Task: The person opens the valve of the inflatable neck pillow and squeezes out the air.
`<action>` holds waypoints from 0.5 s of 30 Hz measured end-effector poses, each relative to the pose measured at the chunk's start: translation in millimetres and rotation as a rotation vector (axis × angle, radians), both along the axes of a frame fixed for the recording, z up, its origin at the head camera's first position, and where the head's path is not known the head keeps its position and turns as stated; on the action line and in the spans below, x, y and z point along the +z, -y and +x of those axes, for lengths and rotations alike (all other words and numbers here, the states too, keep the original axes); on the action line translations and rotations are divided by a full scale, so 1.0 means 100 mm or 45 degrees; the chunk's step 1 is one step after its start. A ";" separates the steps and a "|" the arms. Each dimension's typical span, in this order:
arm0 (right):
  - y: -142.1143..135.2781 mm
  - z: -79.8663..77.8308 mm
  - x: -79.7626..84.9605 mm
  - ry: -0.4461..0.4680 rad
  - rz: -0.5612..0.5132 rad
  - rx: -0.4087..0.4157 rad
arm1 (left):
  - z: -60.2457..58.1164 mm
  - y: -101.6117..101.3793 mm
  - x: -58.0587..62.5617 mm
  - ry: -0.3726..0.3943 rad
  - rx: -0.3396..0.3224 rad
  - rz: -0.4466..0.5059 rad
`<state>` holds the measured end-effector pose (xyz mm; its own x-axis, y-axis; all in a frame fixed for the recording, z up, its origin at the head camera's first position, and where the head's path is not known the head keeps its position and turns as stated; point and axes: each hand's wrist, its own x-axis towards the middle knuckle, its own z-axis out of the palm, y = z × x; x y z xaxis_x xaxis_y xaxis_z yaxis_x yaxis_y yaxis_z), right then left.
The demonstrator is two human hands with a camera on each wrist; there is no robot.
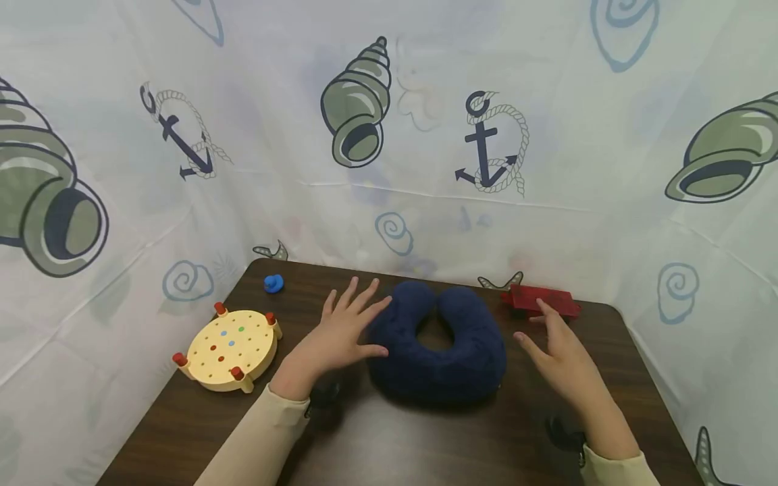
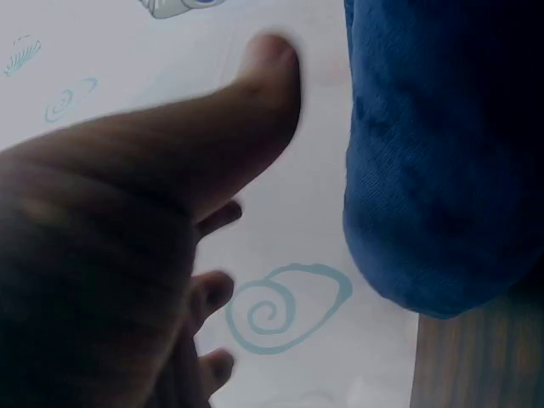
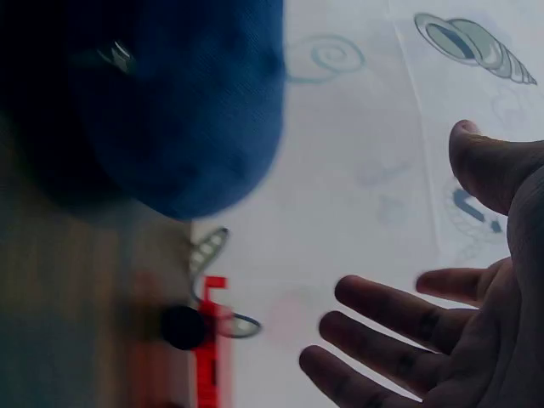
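A dark blue U-shaped neck pillow (image 1: 439, 371) lies on the table with its opening toward the back wall. My left hand (image 1: 342, 337) hovers at the pillow's left side, fingers spread and straight. A gap shows between its thumb (image 2: 274, 81) and the plush pillow (image 2: 433, 170) in the left wrist view. To the right of the pillow, my right hand (image 1: 565, 361) is held in the air with its fingers extended. In the right wrist view that hand (image 3: 480, 340) stands apart from the pillow (image 3: 195, 102). Neither hand holds anything.
On the left stands a round yellow toy board (image 1: 234, 347) with small holes, coloured dots and several red-tipped posts. Behind it sits a small blue toy (image 1: 273, 283). A red oblong object (image 1: 543, 300) lies at the back right. Patterned cloth (image 1: 419, 135) hangs around the dark wooden table (image 1: 389, 445).
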<state>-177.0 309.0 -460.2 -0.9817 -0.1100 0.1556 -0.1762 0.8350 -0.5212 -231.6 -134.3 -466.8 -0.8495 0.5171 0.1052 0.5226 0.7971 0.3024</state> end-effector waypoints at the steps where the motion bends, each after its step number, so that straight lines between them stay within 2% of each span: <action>1: 0.02 0.02 -0.03 0.024 -0.005 0.003 | 0.00 0.00 -0.01 0.026 -0.021 0.015; 5: 0.07 0.10 -0.17 0.079 -0.051 -0.002 | 0.01 0.00 -0.05 0.097 -0.050 0.077; 9: 0.10 0.15 -0.36 0.106 -0.144 -0.063 | 0.00 -0.04 -0.10 0.139 -0.094 0.115; 12: 0.13 0.16 -0.53 0.123 -0.329 -0.079 | 0.00 -0.09 -0.16 0.172 -0.148 0.109; 15: 0.17 0.14 -0.71 0.121 -0.648 -0.054 | 0.02 -0.13 -0.19 0.202 -0.197 0.115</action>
<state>-162.9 291.7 -531.5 -0.9960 -0.0034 0.0893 -0.0800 0.4774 -0.8751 -229.6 -121.1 -485.6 -0.7702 0.6371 0.0289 0.5771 0.6769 0.4569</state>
